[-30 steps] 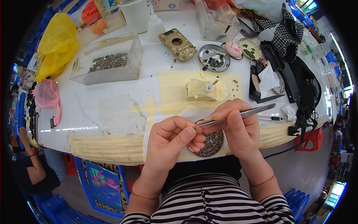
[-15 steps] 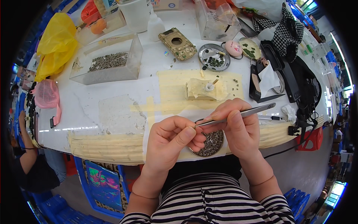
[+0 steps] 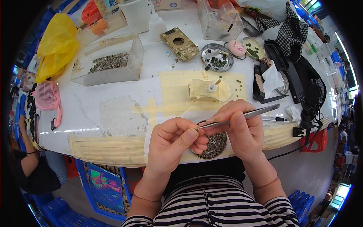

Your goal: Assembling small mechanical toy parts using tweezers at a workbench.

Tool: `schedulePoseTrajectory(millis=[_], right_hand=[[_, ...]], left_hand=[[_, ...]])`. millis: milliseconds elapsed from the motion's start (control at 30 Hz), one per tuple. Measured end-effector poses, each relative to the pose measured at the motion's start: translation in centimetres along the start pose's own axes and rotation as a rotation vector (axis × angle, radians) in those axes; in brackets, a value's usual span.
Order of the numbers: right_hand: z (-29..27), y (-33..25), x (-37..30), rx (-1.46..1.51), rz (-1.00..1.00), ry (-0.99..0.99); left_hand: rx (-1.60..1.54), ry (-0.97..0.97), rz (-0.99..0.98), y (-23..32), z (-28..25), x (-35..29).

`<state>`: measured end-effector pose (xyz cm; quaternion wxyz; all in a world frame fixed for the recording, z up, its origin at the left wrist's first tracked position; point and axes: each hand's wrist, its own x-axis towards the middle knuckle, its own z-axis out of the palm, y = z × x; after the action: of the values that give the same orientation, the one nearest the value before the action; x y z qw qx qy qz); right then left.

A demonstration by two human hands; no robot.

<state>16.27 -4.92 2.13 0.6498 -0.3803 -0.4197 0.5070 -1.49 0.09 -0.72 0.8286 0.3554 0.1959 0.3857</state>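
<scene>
My right hand (image 3: 242, 128) grips a pair of metal tweezers (image 3: 261, 111) between thumb and fingers, the tips slanting down to the left. Those tips meet the pinched thumb and forefinger of my left hand (image 3: 172, 142). Whatever tiny piece lies in that pinch is too small to name. Under both hands sits a round dish (image 3: 214, 147) full of small grey-brown pieces, partly covered by my fingers. Just beyond stands a small block wrapped in cream tape (image 3: 200, 90), with a little white cup (image 3: 212, 87) and a stick on top.
A clear bin (image 3: 132, 64) of small grey pieces stands to the left. Farther back are a camouflage-patterned case (image 3: 179, 43) and a round metal tray (image 3: 217, 57) with dark bits. Black pouches and cables (image 3: 298, 83) crowd the right. Another person's arm (image 3: 27, 147) shows at far left.
My hands and the tweezers hold almost the same pose, tips still at the left fingertips. At far left, the other person's arm has shifted slightly.
</scene>
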Motion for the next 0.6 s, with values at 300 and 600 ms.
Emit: schedulePoseTrajectory(millis=[300, 600], right_hand=[[-0.1, 0.1, 0.0, 0.028, -0.008, 0.001], [-0.6, -0.3, -0.3, 0.002, -0.051, 0.036]], left_hand=[[0.001, -0.01, 0.002, 0.0, -0.1, 0.0], [0.271, 0.178, 0.251, -0.3, 1.9, -0.5]])
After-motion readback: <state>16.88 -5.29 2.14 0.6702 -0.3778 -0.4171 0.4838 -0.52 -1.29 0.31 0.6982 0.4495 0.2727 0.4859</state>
